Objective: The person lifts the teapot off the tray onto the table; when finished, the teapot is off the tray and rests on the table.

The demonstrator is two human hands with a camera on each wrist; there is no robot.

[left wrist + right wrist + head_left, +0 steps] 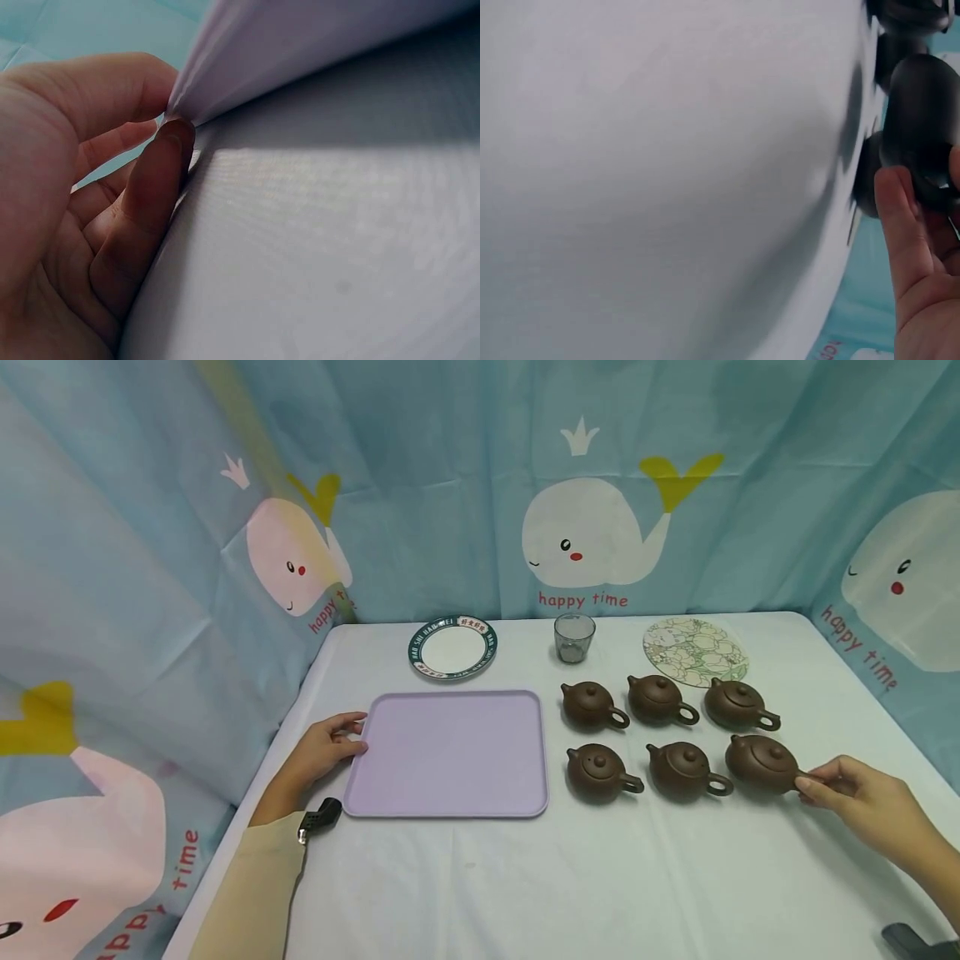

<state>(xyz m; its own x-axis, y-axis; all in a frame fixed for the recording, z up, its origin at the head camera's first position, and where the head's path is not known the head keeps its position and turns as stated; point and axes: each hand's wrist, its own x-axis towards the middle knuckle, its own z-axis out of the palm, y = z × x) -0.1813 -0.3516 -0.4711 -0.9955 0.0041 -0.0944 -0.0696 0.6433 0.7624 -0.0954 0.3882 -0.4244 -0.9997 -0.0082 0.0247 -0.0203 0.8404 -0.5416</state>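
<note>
In the head view, my left hand [321,750] is at the left edge of a lilac rectangular tray [450,756]. The left wrist view shows the thumb and a finger [154,180] pinching the tray's rim [225,67] over the white cloth. On the far side, my right hand [873,797] pinches the handle of a dark brown teapot [761,764], the front-right one of two rows. That teapot [922,105] looks a little raised off the cloth in the right wrist view. Beside it stand a front-middle teapot [682,771] and a front-left teapot [600,772].
Behind them is a back row of teapots: left [588,705], middle [657,699] and right [735,703]. Along the back edge lie a green-rimmed plate [416,652], a glass cup [573,647] and a round patterned mat [693,647]. A blue whale-print curtain [450,510] surrounds the white-covered table [487,893].
</note>
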